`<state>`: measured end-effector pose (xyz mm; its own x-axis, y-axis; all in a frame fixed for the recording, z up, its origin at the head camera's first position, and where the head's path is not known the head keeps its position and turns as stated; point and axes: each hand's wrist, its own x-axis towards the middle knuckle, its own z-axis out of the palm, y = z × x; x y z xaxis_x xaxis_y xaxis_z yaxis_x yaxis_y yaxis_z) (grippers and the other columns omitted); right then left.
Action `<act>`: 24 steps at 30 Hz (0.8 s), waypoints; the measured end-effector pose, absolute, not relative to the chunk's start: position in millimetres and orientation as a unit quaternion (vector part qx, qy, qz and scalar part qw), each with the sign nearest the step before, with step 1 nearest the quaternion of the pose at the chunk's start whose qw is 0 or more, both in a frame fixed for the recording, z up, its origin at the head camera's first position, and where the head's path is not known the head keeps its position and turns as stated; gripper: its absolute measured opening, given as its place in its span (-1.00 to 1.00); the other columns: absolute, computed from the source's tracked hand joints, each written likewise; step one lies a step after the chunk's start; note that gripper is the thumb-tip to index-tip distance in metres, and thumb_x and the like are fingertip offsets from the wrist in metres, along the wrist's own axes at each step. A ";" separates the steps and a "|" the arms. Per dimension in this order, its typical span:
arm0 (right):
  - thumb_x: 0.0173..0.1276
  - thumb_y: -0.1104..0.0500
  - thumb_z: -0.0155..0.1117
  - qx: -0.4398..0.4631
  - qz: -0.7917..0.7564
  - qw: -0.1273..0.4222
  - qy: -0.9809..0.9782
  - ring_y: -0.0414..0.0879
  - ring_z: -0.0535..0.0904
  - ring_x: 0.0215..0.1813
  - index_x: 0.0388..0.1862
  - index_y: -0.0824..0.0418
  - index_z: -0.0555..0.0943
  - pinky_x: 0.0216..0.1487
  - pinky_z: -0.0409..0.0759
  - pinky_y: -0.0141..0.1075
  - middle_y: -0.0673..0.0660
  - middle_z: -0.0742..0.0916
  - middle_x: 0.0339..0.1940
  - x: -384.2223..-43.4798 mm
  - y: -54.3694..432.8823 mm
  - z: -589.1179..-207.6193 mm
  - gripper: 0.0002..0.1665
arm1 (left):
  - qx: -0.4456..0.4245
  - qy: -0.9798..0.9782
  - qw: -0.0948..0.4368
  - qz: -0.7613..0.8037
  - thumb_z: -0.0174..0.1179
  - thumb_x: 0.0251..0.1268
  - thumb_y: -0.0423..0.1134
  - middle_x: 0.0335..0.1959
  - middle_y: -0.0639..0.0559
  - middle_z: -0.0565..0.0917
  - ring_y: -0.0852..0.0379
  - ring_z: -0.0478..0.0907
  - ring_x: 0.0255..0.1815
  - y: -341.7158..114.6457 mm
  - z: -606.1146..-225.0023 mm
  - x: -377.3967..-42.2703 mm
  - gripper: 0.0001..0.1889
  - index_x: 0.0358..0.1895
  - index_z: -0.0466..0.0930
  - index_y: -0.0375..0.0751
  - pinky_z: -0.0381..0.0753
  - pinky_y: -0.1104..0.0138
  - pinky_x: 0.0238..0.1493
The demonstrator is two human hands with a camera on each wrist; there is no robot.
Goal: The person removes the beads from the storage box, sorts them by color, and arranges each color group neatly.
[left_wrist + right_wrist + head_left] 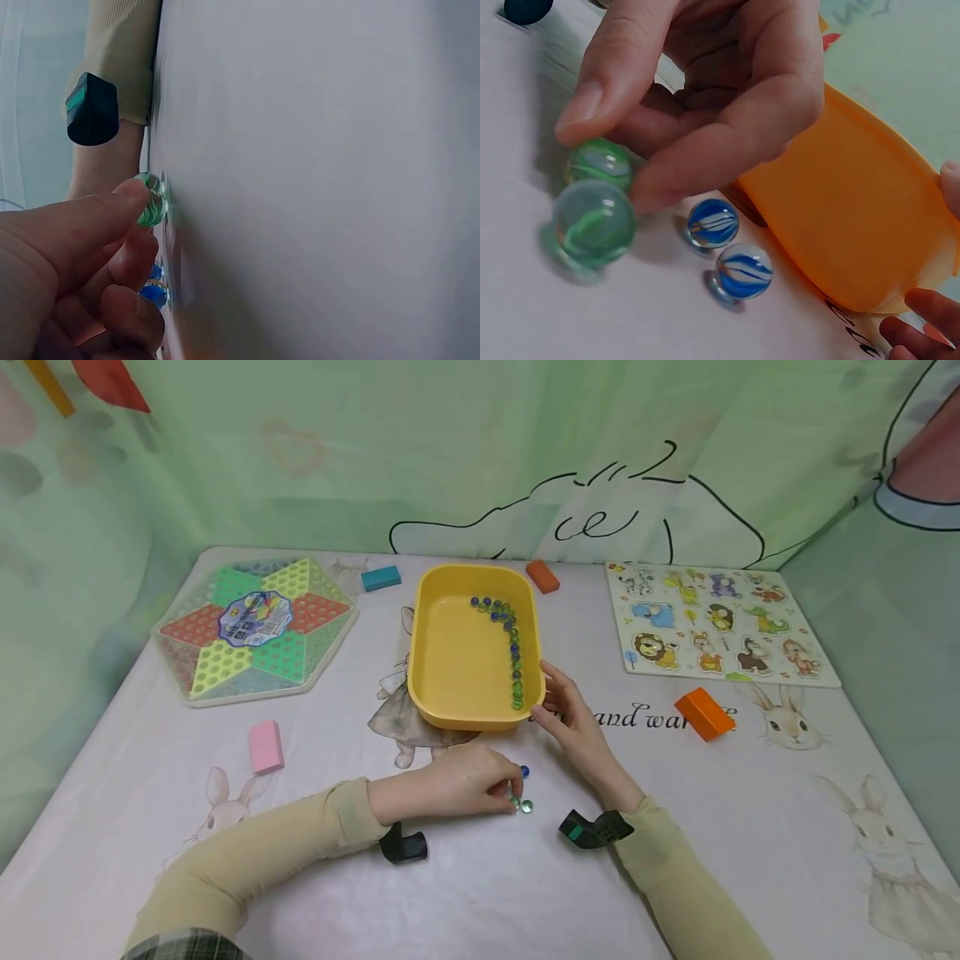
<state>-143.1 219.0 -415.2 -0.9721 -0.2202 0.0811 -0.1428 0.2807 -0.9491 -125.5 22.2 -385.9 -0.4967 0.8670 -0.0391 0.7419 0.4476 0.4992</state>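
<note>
The left hand (pixel 457 781) pinches a round green glass marble (pixel 600 166) between thumb and finger; a second green glass marble (pixel 527 807) lies just beside its fingertips, two blue-and-white glass marbles (pixel 743 271) just beyond; farther ahead of that hand sits a yellow rectangular plastic tray (pixel 461 652), long axis pointing away; the right hand (pixel 573 727), nearer, grips its near right corner; inside, a line of blue and green marbles (pixel 515 650) follows the right side.

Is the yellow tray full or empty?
Neither: the yellow tray is partly filled. The head view shows marbles lining one side, the rest bare.
</note>
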 end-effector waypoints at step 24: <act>0.39 0.24 0.02 -0.111 -0.592 0.043 0.797 0.08 0.36 0.20 0.46 -0.03 0.03 0.06 0.33 -0.53 0.29 0.39 0.29 -143.2 220.9 -416.1 -0.28 | 0.478 0.794 0.158 0.340 0.15 0.26 -0.19 -0.45 0.10 0.58 0.21 0.43 -0.38 13.7 -294.2 -209.9 -0.87 -0.22 0.61 -0.13 0.41 0.44 -0.28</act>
<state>-143.2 220.9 -416.1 -0.9718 -0.2274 0.0629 -0.1260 0.2747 -0.9532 -209.9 13.7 -294.2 -0.4928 0.8670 0.0744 0.6528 0.3118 0.6903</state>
